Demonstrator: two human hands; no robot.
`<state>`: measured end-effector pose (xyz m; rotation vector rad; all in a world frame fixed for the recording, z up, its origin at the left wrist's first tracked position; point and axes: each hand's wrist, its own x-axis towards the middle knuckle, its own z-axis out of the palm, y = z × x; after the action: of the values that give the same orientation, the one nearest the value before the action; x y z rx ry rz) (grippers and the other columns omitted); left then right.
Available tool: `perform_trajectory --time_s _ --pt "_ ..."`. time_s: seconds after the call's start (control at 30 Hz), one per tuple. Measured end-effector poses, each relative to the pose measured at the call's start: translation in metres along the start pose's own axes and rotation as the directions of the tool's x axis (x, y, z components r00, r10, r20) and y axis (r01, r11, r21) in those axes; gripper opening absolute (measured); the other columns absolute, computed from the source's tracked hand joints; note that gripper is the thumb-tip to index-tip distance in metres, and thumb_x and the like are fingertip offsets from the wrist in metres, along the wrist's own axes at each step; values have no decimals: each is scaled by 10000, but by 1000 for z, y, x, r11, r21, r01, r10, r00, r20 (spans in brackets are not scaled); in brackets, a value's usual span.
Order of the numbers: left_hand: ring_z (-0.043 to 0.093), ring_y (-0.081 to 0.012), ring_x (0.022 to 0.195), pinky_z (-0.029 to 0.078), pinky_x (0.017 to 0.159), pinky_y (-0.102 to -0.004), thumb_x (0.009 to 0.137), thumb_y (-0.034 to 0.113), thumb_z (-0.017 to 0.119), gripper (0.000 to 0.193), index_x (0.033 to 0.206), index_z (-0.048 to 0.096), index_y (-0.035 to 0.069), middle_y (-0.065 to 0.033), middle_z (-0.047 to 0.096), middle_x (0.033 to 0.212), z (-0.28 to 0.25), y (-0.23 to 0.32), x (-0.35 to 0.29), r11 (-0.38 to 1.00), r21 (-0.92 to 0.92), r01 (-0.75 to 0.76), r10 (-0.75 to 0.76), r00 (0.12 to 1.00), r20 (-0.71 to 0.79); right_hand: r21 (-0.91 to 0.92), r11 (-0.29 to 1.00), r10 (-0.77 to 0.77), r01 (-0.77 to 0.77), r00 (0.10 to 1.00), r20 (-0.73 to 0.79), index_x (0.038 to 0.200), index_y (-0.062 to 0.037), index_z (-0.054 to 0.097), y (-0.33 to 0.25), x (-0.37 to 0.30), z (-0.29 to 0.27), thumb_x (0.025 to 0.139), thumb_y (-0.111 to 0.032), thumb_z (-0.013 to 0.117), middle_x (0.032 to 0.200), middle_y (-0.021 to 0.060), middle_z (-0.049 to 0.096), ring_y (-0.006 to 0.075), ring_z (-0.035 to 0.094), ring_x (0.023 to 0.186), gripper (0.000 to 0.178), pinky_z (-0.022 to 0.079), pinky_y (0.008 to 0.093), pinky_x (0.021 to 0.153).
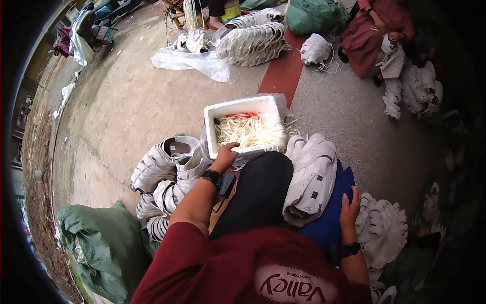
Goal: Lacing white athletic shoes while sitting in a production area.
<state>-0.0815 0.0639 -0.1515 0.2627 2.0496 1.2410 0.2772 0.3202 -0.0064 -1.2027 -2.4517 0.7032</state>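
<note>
At the near left edge of a white foam box (208,126), my left hand (225,156) has a finger stretched toward the heap of cream shoelaces (245,130) inside. Its other fingers are partly hidden, and I see nothing held in it. My right hand (349,207) is open, its fingers extended against the right side of a blue cloth (330,223) over my leg. Beside that hand, a bundle of white shoe uppers (311,185) lies on the cloth on my lap. Both wrists wear dark bands.
White shoes (169,175) pile up left of my leg, with a green sack (101,248) behind them. More uppers (382,228) lie at my right. Ahead are a row of white shoes (253,43), plastic sheeting (197,63), another green sack (314,16) and a seated person (362,40).
</note>
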Motion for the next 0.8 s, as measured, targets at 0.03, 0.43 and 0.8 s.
perform_trajectory --time_s 0.03,0.43,0.8 --pt "565 -131 705 452 624 -251 738 -29 483 392 1118 580 -16 -84 634 887 4 2 9 999 42 -27 25 999 43 12 1000 0 0 1000 10 1202 40 457 1 0 -1 862 -143 525 1158 231 485 371 468 1086 392 354 415 954" --pt "402 -324 1247 337 1028 -344 717 18 526 472 1187 546 55 -178 415 1350 64 15 128 845 291 -448 279 834 476 28 996 83 -87 990 114 1224 32 431 -14 10 -10 818 -99 530 1253 227 407 368 396 1178 437 285 417 1019" --pt "596 -229 984 441 889 -294 727 47 569 287 1000 657 26 -132 639 1045 117 12 176 925 281 -255 116 896 429 32 991 123 -130 978 169 1234 23 419 -21 17 -16 782 -105 542 1272 243 383 388 390 1175 486 287 435 1015"
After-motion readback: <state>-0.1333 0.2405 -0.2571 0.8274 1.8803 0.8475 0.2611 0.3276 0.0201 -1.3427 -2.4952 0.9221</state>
